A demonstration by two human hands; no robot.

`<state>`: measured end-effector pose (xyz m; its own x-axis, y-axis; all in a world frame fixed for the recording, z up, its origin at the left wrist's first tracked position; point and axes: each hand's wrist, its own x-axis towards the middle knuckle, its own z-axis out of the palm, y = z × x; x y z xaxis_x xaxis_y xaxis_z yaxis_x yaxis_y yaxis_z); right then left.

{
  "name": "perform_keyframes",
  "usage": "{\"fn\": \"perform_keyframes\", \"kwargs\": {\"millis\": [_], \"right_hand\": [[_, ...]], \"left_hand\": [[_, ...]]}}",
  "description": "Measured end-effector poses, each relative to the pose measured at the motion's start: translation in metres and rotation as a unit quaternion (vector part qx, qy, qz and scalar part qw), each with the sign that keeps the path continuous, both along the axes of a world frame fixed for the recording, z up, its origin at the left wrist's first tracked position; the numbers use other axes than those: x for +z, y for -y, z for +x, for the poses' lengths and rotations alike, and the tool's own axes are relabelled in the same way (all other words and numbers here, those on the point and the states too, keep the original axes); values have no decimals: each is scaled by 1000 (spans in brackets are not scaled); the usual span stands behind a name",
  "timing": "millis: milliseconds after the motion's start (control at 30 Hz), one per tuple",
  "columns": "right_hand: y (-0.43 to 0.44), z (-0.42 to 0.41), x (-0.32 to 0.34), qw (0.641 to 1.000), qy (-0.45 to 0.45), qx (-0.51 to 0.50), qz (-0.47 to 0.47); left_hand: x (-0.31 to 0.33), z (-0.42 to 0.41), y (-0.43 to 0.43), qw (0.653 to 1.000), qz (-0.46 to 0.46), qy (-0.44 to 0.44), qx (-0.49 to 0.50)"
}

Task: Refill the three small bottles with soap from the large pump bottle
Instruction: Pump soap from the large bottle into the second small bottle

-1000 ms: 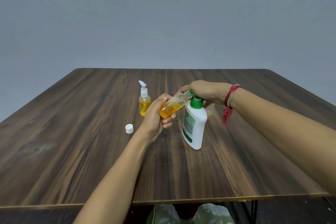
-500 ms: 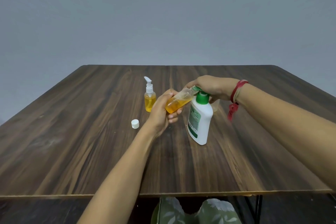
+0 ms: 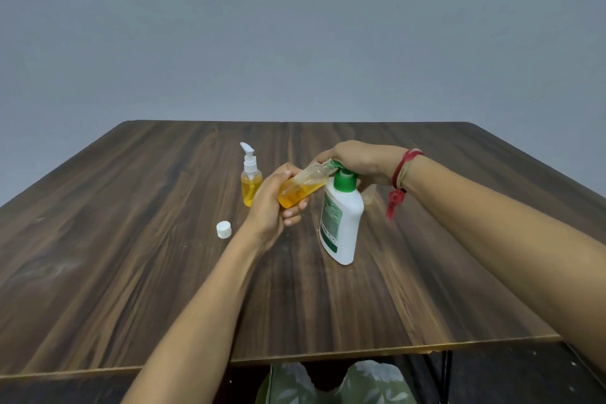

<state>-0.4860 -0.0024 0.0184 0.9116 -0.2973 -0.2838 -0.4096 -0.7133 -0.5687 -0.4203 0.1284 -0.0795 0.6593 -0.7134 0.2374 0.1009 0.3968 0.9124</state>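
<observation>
The large white pump bottle (image 3: 341,223) with a green collar stands upright at mid-table. My right hand (image 3: 359,161) lies over its pump head, fingers curled on it. My left hand (image 3: 272,207) grips a small clear bottle (image 3: 300,190), about half full of orange soap, tilted with its open mouth under the green spout. A second small bottle (image 3: 251,185) with a white pump top stands upright just left of my left hand, holding orange soap. Behind the large bottle a third small clear bottle (image 3: 369,195) is mostly hidden.
A loose white cap (image 3: 224,229) lies on the dark wooden table (image 3: 131,272), left of my left wrist. A red thread band circles my right wrist (image 3: 401,170). The table's near edge runs across the bottom, with patterned cloth on my knees below it.
The camera view has shifted a little. Both hands stay in the same grip at the pump bottle; the soap level in the tilted small bottle looks about the same.
</observation>
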Motion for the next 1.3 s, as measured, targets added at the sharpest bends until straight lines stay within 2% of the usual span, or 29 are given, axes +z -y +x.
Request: {"fn": "perform_keyframes", "kwargs": {"millis": [533, 733, 833, 1300], "right_hand": [[-3, -1, 4, 1000, -9, 1, -15], [1, -2, 9, 999, -13, -14, -29], [0, -4, 6, 999, -24, -14, -30], [-5, -5, 10, 999, -11, 10, -50]], "left_hand": [[0, -2, 0, 1000, -6, -3, -15], [-4, 2, -4, 995, -17, 21, -99], [-2, 1, -7, 993, 19, 59, -96], [4, -3, -8, 998, 18, 40, -51]]}}
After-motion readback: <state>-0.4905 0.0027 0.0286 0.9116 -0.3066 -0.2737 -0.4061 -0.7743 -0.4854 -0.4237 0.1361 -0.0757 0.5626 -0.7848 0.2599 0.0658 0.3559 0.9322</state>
